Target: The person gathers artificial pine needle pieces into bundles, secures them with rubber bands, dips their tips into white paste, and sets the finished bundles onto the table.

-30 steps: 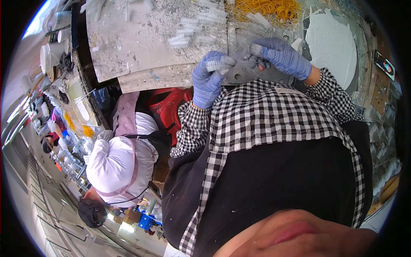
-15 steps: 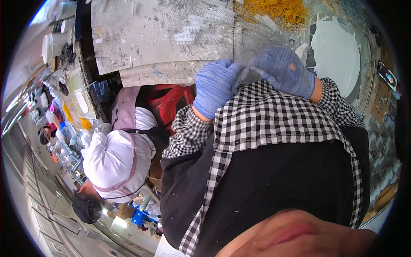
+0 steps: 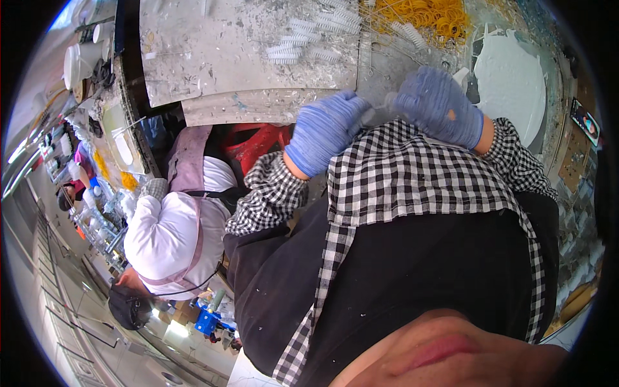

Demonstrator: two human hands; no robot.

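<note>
Curls left hand (image 3: 327,132) near right hand (image 3: 440,106) | cannot tell grip | could get smeared straying onto white patch (image 3: 512,80), if wet

Brushes (image 3: 284,54) on table (image 3: 193,71), rings (image 3: 445,24) right (phone (image 3: 585,120) farther right)

My remote feed shows soft, bright light over the tabletop (image 3: 206,58), its near edge bowed by fisheye distortion, a lamp (image 3: 178,329) glaring beyond its near-left corner, and the left hand (image 3: 327,132) and right hand (image 3: 442,106) slightly blurred.
</note>
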